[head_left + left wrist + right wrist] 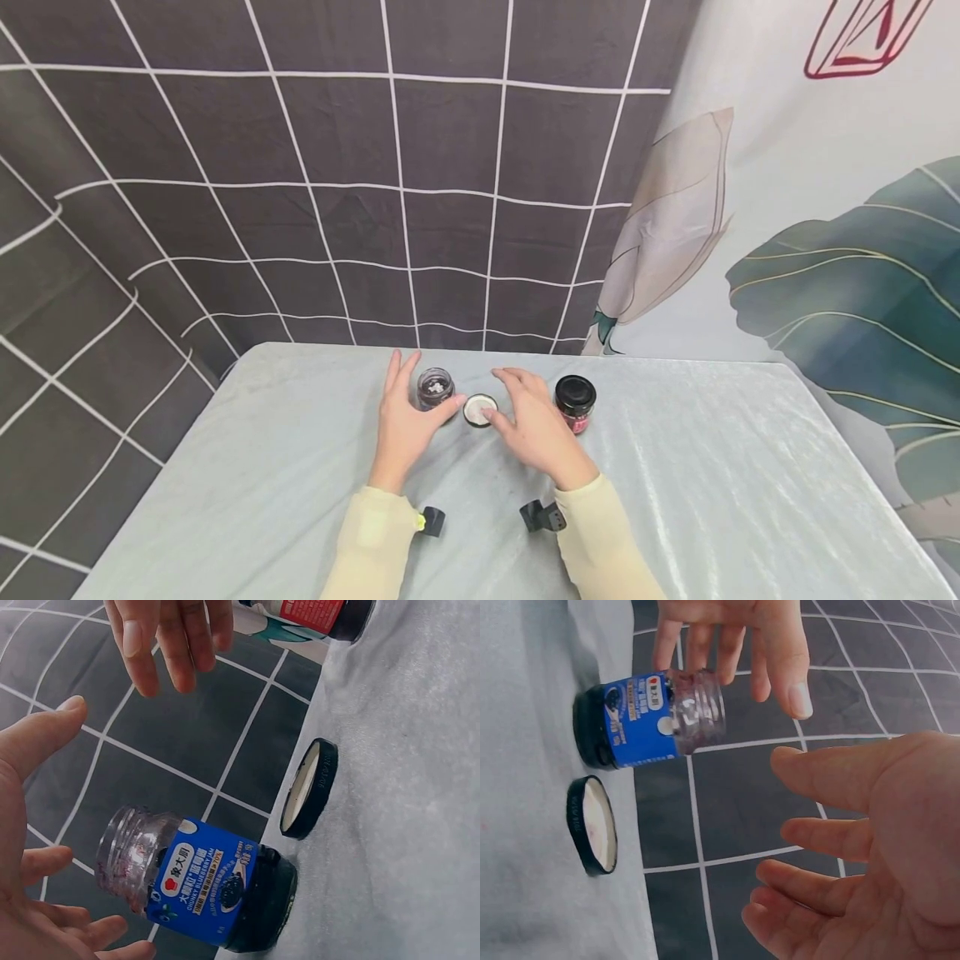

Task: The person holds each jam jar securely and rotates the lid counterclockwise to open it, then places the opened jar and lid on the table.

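An uncapped glass jar of blueberry jam (435,390) stands upright on the table, its blue label plain in the left wrist view. My left hand (405,423) is spread around the jar's near left side, with a gap between its fingers and the glass in the left wrist view. Beside the jar lies its dark-rimmed lid (480,411), pale inner face up. Over the lid's right side hovers my right hand (538,423), fingers loosely bent and holding nothing; the right wrist view shows it apart from both the lid (594,826) and the jar (646,720).
Just right of my right hand stands a second jar (575,402) with a black lid and a red label. A pale cloth (712,483) covers the table. Behind its far edge hangs a dark curtain (450,233) with white grid lines.
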{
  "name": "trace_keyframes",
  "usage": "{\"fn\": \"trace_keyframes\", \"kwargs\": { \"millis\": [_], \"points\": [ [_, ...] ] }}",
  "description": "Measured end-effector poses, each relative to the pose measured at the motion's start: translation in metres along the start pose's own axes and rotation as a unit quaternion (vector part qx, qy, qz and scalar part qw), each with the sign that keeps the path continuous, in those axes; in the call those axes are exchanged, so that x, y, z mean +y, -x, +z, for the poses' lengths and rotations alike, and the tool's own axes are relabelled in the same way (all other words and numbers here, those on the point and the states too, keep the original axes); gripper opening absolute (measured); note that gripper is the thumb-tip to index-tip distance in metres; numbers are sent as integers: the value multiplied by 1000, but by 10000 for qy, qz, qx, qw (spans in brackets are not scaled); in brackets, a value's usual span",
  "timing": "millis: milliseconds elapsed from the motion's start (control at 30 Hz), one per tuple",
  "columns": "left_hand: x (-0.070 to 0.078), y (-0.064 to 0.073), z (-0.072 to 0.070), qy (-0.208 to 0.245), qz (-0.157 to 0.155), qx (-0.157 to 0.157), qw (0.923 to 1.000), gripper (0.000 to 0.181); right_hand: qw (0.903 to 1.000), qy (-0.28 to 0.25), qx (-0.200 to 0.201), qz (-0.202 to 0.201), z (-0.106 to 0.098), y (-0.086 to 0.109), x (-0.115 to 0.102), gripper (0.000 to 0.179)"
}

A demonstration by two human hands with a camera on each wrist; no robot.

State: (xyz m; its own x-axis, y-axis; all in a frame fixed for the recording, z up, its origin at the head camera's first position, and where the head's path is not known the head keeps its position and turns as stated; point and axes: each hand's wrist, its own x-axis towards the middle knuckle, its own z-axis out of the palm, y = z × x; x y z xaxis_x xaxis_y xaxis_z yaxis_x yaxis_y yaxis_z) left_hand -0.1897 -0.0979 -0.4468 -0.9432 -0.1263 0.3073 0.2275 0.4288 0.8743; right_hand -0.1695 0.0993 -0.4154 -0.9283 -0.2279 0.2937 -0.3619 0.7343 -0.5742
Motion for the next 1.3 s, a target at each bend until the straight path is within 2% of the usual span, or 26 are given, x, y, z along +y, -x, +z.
{"fn": "trace_keyframes", "kwargs": {
  "millis": [667,1300],
  "points": [
    [15,4,-1,-27,146,-31,9999,91,9992,144,299,-239,-24,6,5,60],
    [22,7,-2,-157,258,10,9995,93,9979,152,504,-377,-39,12,15,59]
  ]
}}
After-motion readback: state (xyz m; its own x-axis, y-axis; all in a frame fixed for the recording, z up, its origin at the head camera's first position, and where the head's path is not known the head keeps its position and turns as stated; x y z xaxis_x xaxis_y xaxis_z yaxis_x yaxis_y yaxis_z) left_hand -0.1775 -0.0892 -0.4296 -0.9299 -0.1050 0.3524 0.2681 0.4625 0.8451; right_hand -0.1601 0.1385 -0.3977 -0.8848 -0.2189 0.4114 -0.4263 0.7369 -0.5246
